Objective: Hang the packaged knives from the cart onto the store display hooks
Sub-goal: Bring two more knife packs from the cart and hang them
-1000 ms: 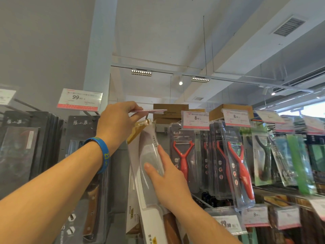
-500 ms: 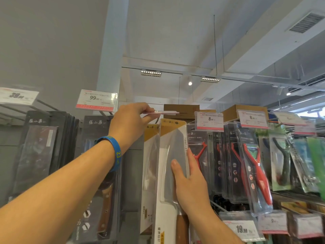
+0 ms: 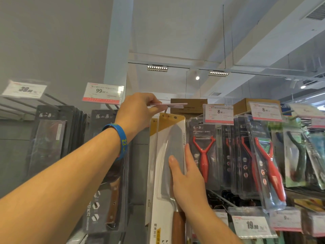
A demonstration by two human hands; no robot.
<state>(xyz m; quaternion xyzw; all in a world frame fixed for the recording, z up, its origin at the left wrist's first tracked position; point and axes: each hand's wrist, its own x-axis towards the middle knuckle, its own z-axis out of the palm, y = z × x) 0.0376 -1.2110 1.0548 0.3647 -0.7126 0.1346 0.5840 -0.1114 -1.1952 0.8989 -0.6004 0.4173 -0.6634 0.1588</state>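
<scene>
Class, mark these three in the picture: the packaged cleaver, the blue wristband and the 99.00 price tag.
packaged cleaver (image 3: 174, 138), head view, on the blade under the clear cover.
blue wristband (image 3: 123, 140), head view, by its printed number.
99.00 price tag (image 3: 102, 91), head view, on the printed price.

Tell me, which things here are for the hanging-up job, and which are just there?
For the job: knife pack; right hand holding it; left hand pinching the price tag up.

Just there: red peelers; dark knife boxes; cardboard boxes; 99 price sign.
</scene>
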